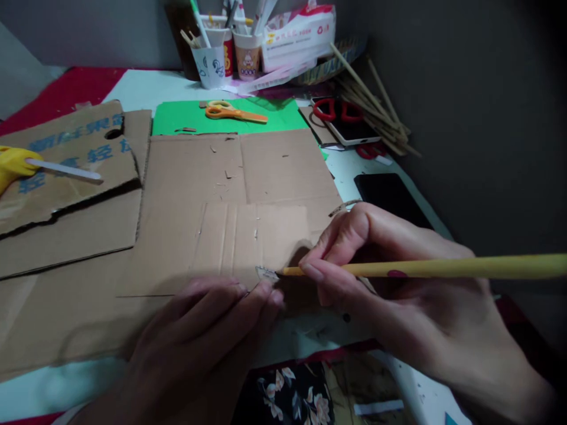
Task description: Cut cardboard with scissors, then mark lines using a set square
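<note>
At near table edge: cardboard [248, 236] flat. Left hand [208, 330] palm down, fingers together, pinning small piece [266, 273] on it. Right hand [390, 283] pinches pencil [443, 268]; shaft near level, pointing left, tip touching piece just right of left fingertips.

white table [146, 88] | flat cardboard sheets [195, 195] under and left of the fingers | green paper [177, 118] beyond them, orange scissors [234, 112] on it | black phone [390, 192] just past the right fingers | paper cups [212, 62] at far edge
</note>
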### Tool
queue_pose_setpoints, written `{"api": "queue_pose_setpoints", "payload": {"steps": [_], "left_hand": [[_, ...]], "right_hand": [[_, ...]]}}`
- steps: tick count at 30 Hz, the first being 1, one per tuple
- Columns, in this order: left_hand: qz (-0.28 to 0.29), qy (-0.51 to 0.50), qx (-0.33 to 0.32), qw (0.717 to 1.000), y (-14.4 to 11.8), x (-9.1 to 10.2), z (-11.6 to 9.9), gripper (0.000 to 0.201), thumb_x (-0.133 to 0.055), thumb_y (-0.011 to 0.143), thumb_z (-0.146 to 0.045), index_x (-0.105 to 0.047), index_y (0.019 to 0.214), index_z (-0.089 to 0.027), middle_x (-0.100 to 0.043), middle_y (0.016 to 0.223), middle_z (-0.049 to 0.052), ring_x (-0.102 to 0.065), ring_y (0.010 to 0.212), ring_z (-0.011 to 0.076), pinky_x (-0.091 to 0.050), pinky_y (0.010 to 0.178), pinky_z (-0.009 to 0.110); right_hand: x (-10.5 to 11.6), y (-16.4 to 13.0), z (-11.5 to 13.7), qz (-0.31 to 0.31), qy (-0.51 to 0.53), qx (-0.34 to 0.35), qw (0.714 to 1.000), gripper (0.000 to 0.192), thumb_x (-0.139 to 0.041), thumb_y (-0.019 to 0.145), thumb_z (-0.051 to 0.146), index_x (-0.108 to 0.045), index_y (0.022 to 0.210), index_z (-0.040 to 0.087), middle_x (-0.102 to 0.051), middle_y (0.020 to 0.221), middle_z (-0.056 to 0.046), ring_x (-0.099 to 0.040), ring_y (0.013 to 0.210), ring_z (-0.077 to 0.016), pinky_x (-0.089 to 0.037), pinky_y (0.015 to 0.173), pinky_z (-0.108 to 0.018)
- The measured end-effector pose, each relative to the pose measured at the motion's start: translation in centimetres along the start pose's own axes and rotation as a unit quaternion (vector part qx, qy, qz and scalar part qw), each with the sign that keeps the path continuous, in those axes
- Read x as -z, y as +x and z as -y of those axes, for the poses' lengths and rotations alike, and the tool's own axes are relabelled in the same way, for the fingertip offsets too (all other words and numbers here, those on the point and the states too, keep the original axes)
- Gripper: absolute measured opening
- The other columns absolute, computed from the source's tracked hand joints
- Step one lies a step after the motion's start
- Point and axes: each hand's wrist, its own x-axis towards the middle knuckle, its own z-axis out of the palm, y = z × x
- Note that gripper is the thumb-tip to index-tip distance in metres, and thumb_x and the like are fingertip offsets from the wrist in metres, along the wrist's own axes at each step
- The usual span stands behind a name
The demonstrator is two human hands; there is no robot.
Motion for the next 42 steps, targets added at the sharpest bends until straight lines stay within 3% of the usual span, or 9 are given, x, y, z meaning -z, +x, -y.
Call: {"api": "queue_pose_setpoints", "payload": {"steps": [3, 7, 11, 16, 24, 30, 36, 42], "left_hand": [[0.001, -0.011, 0.005, 1.0, 0.0, 0.0, 0.0, 0.045, -0.052, 0.09, -0.006, -0.055, 0.135, -0.011, -0.064, 0.132, 0.004, -0.054, 0.114, 0.0216, -0.04, 0.106, 0.039], [-0.02, -0.055, 0.037, 0.998, -0.2, -0.2, -0.1, 0.047, -0.054, 0.09, -0.012, -0.055, 0.136, -0.018, -0.065, 0.133, 0.0, -0.055, 0.12, 0.0208, -0.042, 0.109, 0.038], [0.007, -0.067, 0.027, 0.997, -0.7, -0.3, 0.1, 0.052, -0.051, 0.094, -0.017, -0.048, 0.145, -0.021, -0.06, 0.142, -0.001, -0.052, 0.129, 0.0236, -0.043, 0.111, 0.039], [0.001, -0.064, 0.049, 0.997, -0.9, -0.4, 0.0, 0.048, -0.052, 0.094, -0.012, -0.051, 0.142, -0.021, -0.065, 0.135, -0.002, -0.059, 0.119, 0.0204, -0.039, 0.113, 0.039], [-0.02, -0.034, 0.028, 0.999, -0.5, -0.8, 0.4, 0.049, -0.057, 0.092, -0.019, -0.054, 0.141, -0.022, -0.067, 0.131, -0.002, -0.059, 0.113, 0.0226, -0.045, 0.102, 0.039], [-0.035, -0.048, 0.027, 0.998, 0.2, -0.4, 0.4, 0.049, -0.05, 0.093, -0.011, -0.055, 0.14, -0.024, -0.068, 0.123, -0.002, -0.058, 0.106, 0.0198, -0.044, 0.097, 0.035], [-0.036, -0.053, 0.038, 0.997, 0.9, -0.1, 0.1, 0.037, -0.05, 0.094, -0.012, -0.062, 0.128, -0.021, -0.071, 0.114, -0.002, -0.059, 0.1, 0.0169, -0.047, 0.091, 0.031], [-0.017, -0.032, 0.009, 0.999, 1.5, 0.1, 0.1, 0.03, -0.047, 0.097, -0.013, -0.064, 0.122, -0.016, -0.073, 0.11, -0.001, -0.059, 0.097, 0.0161, -0.046, 0.09, 0.031]], "right_hand": [[0.6, -0.6, 0.1, -0.007, -0.012, -0.003, 1.0, 0.021, -0.078, 0.084, 0.024, -0.058, 0.077, 0.023, -0.068, 0.078, 0.005, -0.063, 0.066, -0.0109, -0.046, 0.054, -0.023], [1.2, -1.4, 0.0, -0.027, -0.03, -0.01, 0.999, 0.022, -0.079, 0.082, 0.02, -0.058, 0.076, 0.023, -0.067, 0.077, 0.006, -0.065, 0.069, -0.0119, -0.047, 0.055, -0.023], [1.4, -2.0, -0.2, -0.037, -0.019, -0.013, 0.999, 0.023, -0.081, 0.081, 0.022, -0.059, 0.076, 0.023, -0.068, 0.076, 0.005, -0.064, 0.066, -0.0125, -0.047, 0.052, -0.024], [1.6, -2.7, -0.5, -0.043, -0.01, -0.015, 0.999, 0.022, -0.08, 0.082, 0.023, -0.059, 0.076, 0.023, -0.067, 0.077, 0.004, -0.065, 0.067, -0.0146, -0.047, 0.053, -0.026], [2.1, -4.0, -1.0, -0.071, -0.012, -0.02, 0.997, 0.021, -0.08, 0.081, 0.021, -0.06, 0.077, 0.024, -0.068, 0.078, 0.003, -0.064, 0.066, -0.0145, -0.047, 0.054, -0.027], [1.8, -4.5, -0.9, -0.109, 0.037, -0.009, 0.993, 0.021, -0.077, 0.084, 0.017, -0.057, 0.078, 0.024, -0.069, 0.079, 0.005, -0.065, 0.065, -0.0122, -0.05, 0.057, -0.026], [1.2, -3.8, -1.5, -0.061, 0.048, 0.002, 0.997, 0.02, -0.076, 0.084, 0.015, -0.058, 0.081, 0.024, -0.069, 0.08, 0.006, -0.064, 0.067, -0.0107, -0.049, 0.059, -0.024], [1.7, -4.8, -1.7, -0.084, 0.022, -0.008, 0.996, 0.02, -0.077, 0.083, 0.021, -0.058, 0.078, 0.024, -0.067, 0.078, 0.003, -0.065, 0.069, -0.0135, -0.05, 0.056, -0.024]]}}
